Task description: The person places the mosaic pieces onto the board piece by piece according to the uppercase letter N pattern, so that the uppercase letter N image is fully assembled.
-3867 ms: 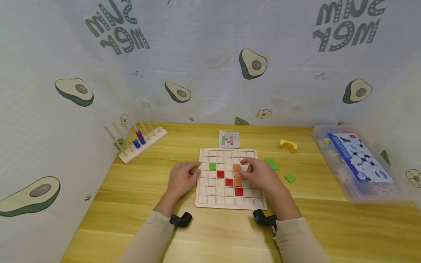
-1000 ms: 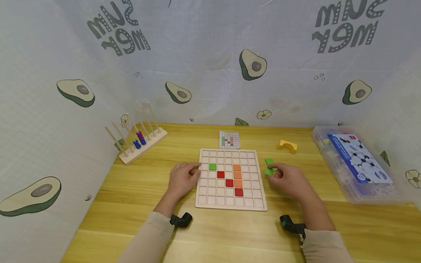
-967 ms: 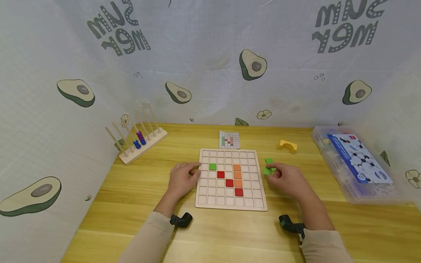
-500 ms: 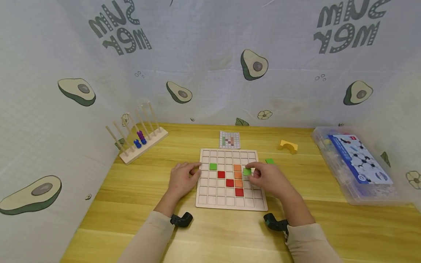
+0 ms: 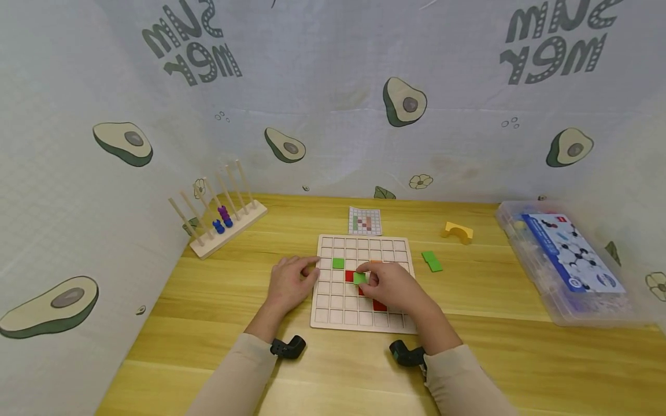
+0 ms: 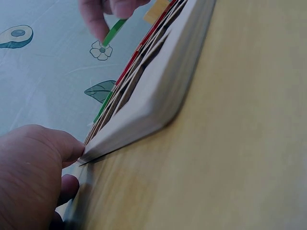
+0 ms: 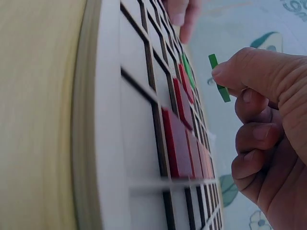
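Observation:
A wooden grid board [image 5: 329, 316] lies on the table between my hands. My left hand [image 5: 289, 282] rests at its left edge, index fingertip and thumb near the rim; the left wrist view shows the thumb [image 6: 67, 146] touching the edge. My right hand [image 5: 389, 285] pinches a green square tile [image 5: 359, 278] above the middle of the board, and the right wrist view shows this tile [image 7: 213, 61] apart from the grid. A green tile [image 5: 338, 263] and several red tiles [image 5: 380, 305] sit in cells. The right hand mostly covers the orange tiles [image 5: 376, 262].
Loose green tiles [image 5: 432, 261] lie right of the board. Behind it is a printed pattern card [image 5: 365, 222]. A yellow arch block [image 5: 458, 232] and a clear plastic box [image 5: 572, 254] stand to the right, a peg rack [image 5: 229, 230] with beads at back left.
My right hand has taken a green tile from those at the right and carried it left, over the board. Earlier it was at the orange tiles. The left hand stays in place.

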Tool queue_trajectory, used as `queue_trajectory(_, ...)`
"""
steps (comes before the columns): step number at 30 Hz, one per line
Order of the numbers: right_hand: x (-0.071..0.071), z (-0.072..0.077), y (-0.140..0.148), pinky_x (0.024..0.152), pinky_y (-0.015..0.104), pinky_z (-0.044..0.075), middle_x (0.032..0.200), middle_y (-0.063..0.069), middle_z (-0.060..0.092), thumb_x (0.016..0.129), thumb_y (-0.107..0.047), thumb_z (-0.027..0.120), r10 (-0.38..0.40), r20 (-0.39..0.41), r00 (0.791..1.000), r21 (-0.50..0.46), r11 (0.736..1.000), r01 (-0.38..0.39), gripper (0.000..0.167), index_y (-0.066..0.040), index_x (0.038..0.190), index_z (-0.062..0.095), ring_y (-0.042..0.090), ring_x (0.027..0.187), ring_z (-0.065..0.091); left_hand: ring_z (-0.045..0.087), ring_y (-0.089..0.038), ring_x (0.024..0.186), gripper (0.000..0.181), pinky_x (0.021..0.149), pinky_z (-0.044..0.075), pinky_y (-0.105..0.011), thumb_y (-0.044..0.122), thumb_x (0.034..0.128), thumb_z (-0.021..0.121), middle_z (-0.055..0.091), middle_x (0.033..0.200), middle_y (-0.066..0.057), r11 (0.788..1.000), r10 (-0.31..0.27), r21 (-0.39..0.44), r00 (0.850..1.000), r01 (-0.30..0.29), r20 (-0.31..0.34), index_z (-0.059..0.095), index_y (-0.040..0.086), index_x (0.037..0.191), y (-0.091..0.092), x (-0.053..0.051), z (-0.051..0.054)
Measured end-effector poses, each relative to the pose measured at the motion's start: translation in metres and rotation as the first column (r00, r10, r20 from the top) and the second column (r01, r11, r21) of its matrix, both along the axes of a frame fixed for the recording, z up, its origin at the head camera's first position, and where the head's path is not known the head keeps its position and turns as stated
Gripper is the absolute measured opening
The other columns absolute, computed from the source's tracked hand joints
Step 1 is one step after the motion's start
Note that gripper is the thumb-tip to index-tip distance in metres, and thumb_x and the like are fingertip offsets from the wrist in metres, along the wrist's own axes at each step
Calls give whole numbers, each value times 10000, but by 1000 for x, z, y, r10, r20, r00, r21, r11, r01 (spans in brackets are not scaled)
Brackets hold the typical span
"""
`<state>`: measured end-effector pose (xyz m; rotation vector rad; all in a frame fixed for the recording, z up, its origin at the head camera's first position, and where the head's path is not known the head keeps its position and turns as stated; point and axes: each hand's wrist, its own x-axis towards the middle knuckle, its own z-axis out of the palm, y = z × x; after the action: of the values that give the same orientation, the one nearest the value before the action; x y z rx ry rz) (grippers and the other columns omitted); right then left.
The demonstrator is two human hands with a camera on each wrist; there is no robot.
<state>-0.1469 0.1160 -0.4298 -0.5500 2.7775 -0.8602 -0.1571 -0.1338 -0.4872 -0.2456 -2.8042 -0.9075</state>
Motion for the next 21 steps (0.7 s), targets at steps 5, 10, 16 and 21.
queue_trajectory(5, -4, 1, -21, 580, 244, 358, 657, -58, 511, 894, -172, 722, 11, -1, 1000, -7, 1000, -11, 280, -137, 1171, 736, 85, 578, 453, 499, -143, 807, 291, 755, 336, -324, 305, 954, 686, 631, 796, 77, 1000, -3, -5, 1000, 3, -8, 756, 239, 1229, -1, 0, 0)
queue_trajectory(10, -9, -5, -37, 575, 231, 348, 648, -63, 512, 893, -180, 726, 13, -22, 1000, 7, 1000, -13, 267, -145, 1156, 746, 73, 585, 441, 493, -143, 805, 296, 757, 330, -317, 310, 957, 682, 626, 797, 81, 1000, -4, -2, 1000, 4, 10, 750, 251, 1240, -1, 0, 0)
queue_trajectory(16, -12, -7, -44, 564, 236, 340, 631, -60, 509, 895, -159, 706, 10, -42, 999, 35, 999, -9, 272, -145, 1164, 743, 76, 561, 417, 490, -137, 793, 293, 736, 323, -310, 301, 960, 680, 636, 798, 78, 1000, -8, -4, 1000, 8, 10, 751, 246, 1238, 0, 1, 2)
queue_trajectory(21, -15, -8, -47, 559, 245, 358, 639, -59, 525, 900, -160, 708, -2, -19, 1000, 38, 999, 3, 266, -141, 1164, 737, 83, 557, 434, 472, -129, 775, 294, 737, 322, -306, 302, 958, 684, 633, 797, 81, 1000, -6, -1, 1000, 6, 12, 751, 251, 1239, -1, 1, 2)
